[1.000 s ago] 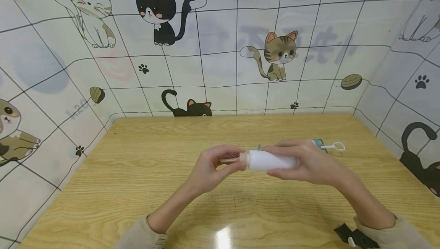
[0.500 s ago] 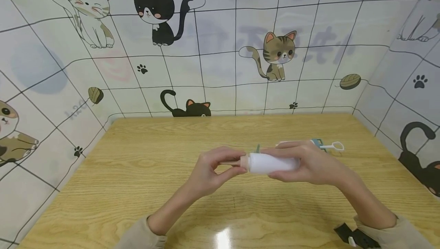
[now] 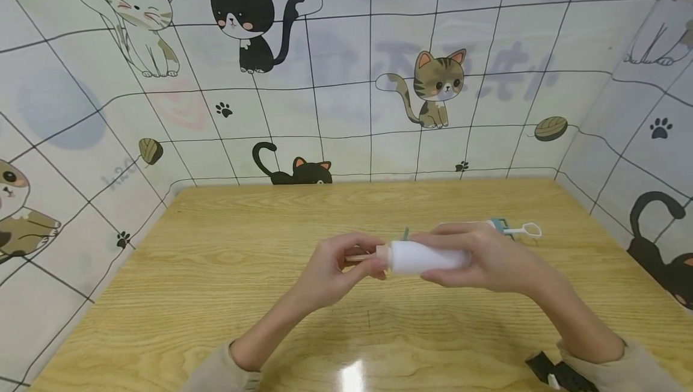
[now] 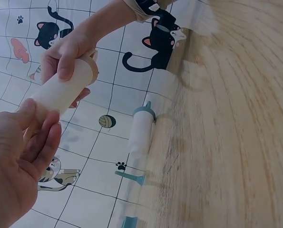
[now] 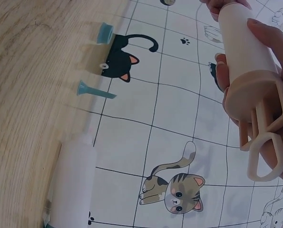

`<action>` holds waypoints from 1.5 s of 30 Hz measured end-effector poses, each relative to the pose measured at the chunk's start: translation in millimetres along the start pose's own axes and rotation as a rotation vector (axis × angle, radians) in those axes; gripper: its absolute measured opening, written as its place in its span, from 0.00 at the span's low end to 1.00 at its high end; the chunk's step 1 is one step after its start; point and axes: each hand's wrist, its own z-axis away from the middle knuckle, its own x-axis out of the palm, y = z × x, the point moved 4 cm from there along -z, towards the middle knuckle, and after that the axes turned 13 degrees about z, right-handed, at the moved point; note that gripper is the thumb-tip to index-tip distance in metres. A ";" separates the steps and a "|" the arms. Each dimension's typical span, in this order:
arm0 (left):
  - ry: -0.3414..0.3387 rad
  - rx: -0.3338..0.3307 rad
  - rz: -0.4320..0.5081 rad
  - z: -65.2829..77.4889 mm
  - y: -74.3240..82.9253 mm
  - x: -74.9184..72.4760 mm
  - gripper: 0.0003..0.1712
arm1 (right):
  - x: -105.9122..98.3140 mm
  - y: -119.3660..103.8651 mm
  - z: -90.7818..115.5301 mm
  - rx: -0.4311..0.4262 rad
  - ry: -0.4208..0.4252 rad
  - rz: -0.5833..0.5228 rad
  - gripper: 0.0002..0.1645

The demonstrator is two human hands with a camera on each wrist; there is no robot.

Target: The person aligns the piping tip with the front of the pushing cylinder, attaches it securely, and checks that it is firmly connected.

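A large plastic syringe (image 3: 428,258) with a white barrel lies sideways between both hands, above the table. Its beige end collar (image 3: 382,254) and thin nozzle point left, where the fingertips of my left hand (image 3: 338,272) pinch the collar. My right hand (image 3: 487,258) grips the barrel from the other end, fingers and thumb along its sides. In the right wrist view, the beige finger-grip end and the plunger's pull ring (image 5: 267,156) stick out past the right palm. Most of the nozzle is hidden by my left fingers in the left wrist view.
Another white syringe (image 4: 142,130) with teal ends lies farther back, partly behind my right hand in the head view. Beside it are a teal nozzle (image 5: 96,91) and a small teal cap (image 5: 104,33). A black item (image 3: 557,373) lies by the right sleeve. Cat-patterned cloth surrounds the table.
The syringe has sunk slightly since a second ago. My left fingertips have shifted round the collar, the thumb drawing back to the left. The right hand keeps its grip.
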 end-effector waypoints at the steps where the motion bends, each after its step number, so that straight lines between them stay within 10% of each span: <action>1: -0.004 0.000 0.000 0.2 0.1 0.5 0.14 | 0.3 0.0 0.4 -0.002 -0.001 0.000 0.27; 10: -0.083 0.318 -0.260 -0.6 7.0 6.5 0.16 | 3.0 3.0 0.9 -0.037 -0.002 -0.087 0.27; 15: -0.084 0.382 -0.352 -1.2 10.9 7.5 0.18 | 2.6 4.7 -0.3 -0.052 0.006 -0.130 0.28; 22: -0.127 0.213 -0.232 -0.9 10.1 6.5 0.14 | 2.3 2.0 -1.7 -0.045 -0.002 -0.123 0.27; 32: 0.036 -0.178 0.126 2.2 0.9 0.6 0.08 | -2.2 -12.0 -1.8 -0.099 0.095 0.155 0.25; 45: 0.188 -0.310 0.299 -0.1 5.2 1.8 0.12 | -6.5 -30.1 -7.1 -0.220 0.272 0.425 0.30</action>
